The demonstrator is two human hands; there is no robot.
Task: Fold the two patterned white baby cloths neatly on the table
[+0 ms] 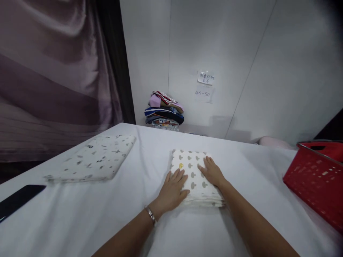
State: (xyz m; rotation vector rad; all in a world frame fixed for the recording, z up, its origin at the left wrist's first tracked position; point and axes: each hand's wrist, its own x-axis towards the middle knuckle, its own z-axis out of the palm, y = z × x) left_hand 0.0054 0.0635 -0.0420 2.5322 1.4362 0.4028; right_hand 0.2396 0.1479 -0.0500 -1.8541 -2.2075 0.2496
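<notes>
Here a white-covered table (125, 214) is seen, edged at the right by a red basket (311, 182). A speckled folded cloth (93, 159) is laid at the left. Near the middle, a grey-patterned folded cloth (191, 175) is topped by the left hand (173, 189) and right hand (212, 172), both flat, fingers spread! A bracelet (150, 216) is worn on the left wrist.

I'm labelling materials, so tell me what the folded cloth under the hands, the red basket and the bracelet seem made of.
Folded cloth: matte, soft-looking fabric, perhaps cotton; layered folds show at its near edge.
Red basket: possibly plastic, given its flat, stiff-looking wall; blur leaves coated fabric possible.
Bracelet: probably polished metal, from its silvery glints.
</notes>
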